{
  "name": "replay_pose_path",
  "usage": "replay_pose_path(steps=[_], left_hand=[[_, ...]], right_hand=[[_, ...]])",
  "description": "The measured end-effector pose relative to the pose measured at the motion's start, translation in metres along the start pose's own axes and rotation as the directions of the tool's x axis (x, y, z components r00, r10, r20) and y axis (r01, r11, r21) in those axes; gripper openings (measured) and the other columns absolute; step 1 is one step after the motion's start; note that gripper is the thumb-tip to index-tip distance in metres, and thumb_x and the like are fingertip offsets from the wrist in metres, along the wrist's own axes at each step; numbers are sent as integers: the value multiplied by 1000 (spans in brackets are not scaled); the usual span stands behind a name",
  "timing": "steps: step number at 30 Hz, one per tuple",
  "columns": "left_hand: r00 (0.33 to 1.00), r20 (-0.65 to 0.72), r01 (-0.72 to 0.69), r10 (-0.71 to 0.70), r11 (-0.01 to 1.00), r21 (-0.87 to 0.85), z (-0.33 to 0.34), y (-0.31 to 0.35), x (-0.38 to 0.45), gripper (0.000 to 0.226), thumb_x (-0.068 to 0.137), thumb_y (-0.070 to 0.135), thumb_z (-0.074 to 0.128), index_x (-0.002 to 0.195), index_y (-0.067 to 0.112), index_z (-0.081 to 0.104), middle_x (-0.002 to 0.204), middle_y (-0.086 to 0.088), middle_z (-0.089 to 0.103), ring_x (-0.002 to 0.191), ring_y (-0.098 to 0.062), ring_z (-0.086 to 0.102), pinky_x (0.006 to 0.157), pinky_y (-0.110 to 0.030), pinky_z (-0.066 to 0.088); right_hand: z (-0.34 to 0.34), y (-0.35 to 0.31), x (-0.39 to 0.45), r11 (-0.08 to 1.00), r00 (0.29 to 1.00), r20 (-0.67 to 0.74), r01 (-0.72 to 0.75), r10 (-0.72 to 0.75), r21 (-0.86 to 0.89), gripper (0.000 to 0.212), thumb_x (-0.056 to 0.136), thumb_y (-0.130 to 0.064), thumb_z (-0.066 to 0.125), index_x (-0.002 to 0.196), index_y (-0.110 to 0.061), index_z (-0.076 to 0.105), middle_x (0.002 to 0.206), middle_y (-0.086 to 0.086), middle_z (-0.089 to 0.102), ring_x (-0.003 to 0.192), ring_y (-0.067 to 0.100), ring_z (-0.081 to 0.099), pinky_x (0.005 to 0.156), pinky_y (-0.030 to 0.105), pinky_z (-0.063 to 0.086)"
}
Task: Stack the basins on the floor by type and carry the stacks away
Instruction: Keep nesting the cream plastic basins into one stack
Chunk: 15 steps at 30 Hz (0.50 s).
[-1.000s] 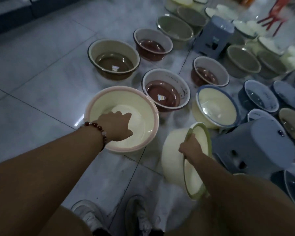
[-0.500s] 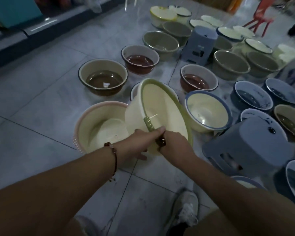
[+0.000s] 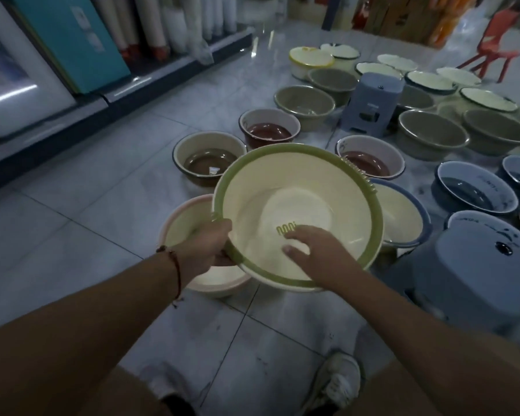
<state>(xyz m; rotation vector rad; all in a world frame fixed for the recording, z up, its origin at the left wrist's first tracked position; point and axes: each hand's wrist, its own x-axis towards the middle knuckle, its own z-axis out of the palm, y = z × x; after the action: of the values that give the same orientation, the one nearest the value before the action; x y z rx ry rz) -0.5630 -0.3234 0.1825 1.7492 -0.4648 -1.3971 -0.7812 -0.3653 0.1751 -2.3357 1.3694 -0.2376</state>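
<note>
Green-rimmed basin (image 3: 297, 187) is round, so no real long axis; mouth faces up and toward the camera, tipped so the far rim sits higher than the near rim. It's off the floor, held above and partly over the pink-rimmed basin (image 3: 180, 223), which sits on the tiled floor (image 3: 72, 211) at lower left. The blue-rimmed basin (image 3: 403, 214) is just behind it to the right, partly hidden.

Left hand (image 3: 207, 244) comes in from lower left, forearm stretched fwd, beaded bracelet (image 3: 174, 259) at the wrist. Fingers curl under the near-left rim w/ thumb on top, gripping it. Right hand (image 3: 312, 250) reaches from lower right over the near rim and into the bowl; fingers are spread and fairly straight, lying on the inner wall, thumb out to the left. Not pinching anything.

Basin looks like plastic: cream inside and out, flat pale bottom, broad olive-green band round the rim. A small comb-like slotted tab shows on the rim at far right, and a similar yellowish slot pattern sits near the right fingertips.

Elsewhere on the floor: brown basin (image 3: 209, 159), two maroon basins (image 3: 269, 127) and (image 3: 370, 156) w/ white rims, grey basins, dark blue ones at right, white ones farther back. Two grey-blue stools (image 3: 373, 103) and (image 3: 475, 265) stand among them. Red chair (image 3: 493, 46) far right. Sneaker (image 3: 336, 376) at bottom.
</note>
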Motion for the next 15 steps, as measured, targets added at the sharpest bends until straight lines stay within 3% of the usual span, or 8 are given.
replay_pose_path(steps=[4, 6, 7, 9, 10, 11, 12, 15], left_hand=[[1000, -14, -6, 6, 1000, -20, -46, -16, -1, 23, 102, 12, 43, 125, 16, 41, 108, -16, 54, 95, -38, 62, 62, -45, 60], [996, -91, 19, -23, 999, -43, -62, -26, 6, 28, 101, 9, 44, 128, 8, 40, 100, -17, 53, 86, -37, 61, 50, -40, 59], [991, -128, 33, -41, 998, -62, -68, -29, 10, 27, 100, 9, 44, 126, 5, 42, 96, -18, 53, 80, -37, 61, 45, -38, 57], [983, -168, 57, -73, 994, -98, -78, -32, 18, 23, 99, 8, 44, 122, 2, 44, 92, -21, 54, 76, -38, 61, 42, -35, 56], [981, -177, 61, -80, 992, -110, -82, -31, 24, 22, 99, 8, 44, 120, 2, 44, 92, -21, 54, 78, -37, 61, 42, -35, 56], [981, -177, 60, -81, 991, -122, -86, -30, 30, 20, 99, 8, 44, 119, 3, 45, 92, -20, 54, 79, -36, 61, 44, -36, 57], [981, -177, 56, -78, 991, -125, -89, -30, 36, 19, 100, 8, 45, 118, 4, 45, 92, -19, 55, 79, -34, 60, 46, -36, 58], [984, -159, 53, -76, 989, -141, -100, -30, 55, 20, 101, 11, 49, 121, 6, 47, 92, -18, 57, 78, -30, 61, 50, -36, 59]], right_hand=[[-10, 50, 15, 950, 946, -253, -251, 201, -184, 55, 92, -44, 59, 140, -19, 50, 149, 13, 42, 139, 34, 33, 114, 47, 24], [-4, 64, 30, 946, 891, -323, -318, 320, 60, 67, 84, -42, 64, 142, -14, 45, 144, 18, 43, 134, 40, 38, 109, 50, 30], [-1, 65, 37, 893, 871, -263, -336, 416, 301, 67, 82, -40, 68, 140, -15, 46, 136, 14, 49, 127, 38, 45, 102, 48, 36], [10, 63, 52, 587, 842, 62, -425, 536, 689, 62, 82, -42, 71, 136, -22, 50, 124, 4, 57, 111, 29, 55, 89, 43, 45], [15, 60, 59, 402, 811, 252, -500, 529, 767, 56, 85, -41, 70, 134, -21, 53, 118, 3, 59, 104, 26, 58, 86, 41, 49], [20, 55, 67, 289, 785, 378, -556, 491, 779, 47, 88, -38, 68, 130, -17, 58, 112, 5, 61, 98, 25, 60, 86, 41, 52], [26, 51, 76, 237, 779, 434, -575, 453, 783, 38, 91, -31, 65, 124, -13, 62, 107, 7, 64, 96, 25, 61, 87, 40, 53], [47, 32, 110, 252, 784, 390, -551, 484, 796, 16, 93, -7, 60, 108, -7, 61, 104, 13, 65, 92, 26, 62, 77, 39, 57]])
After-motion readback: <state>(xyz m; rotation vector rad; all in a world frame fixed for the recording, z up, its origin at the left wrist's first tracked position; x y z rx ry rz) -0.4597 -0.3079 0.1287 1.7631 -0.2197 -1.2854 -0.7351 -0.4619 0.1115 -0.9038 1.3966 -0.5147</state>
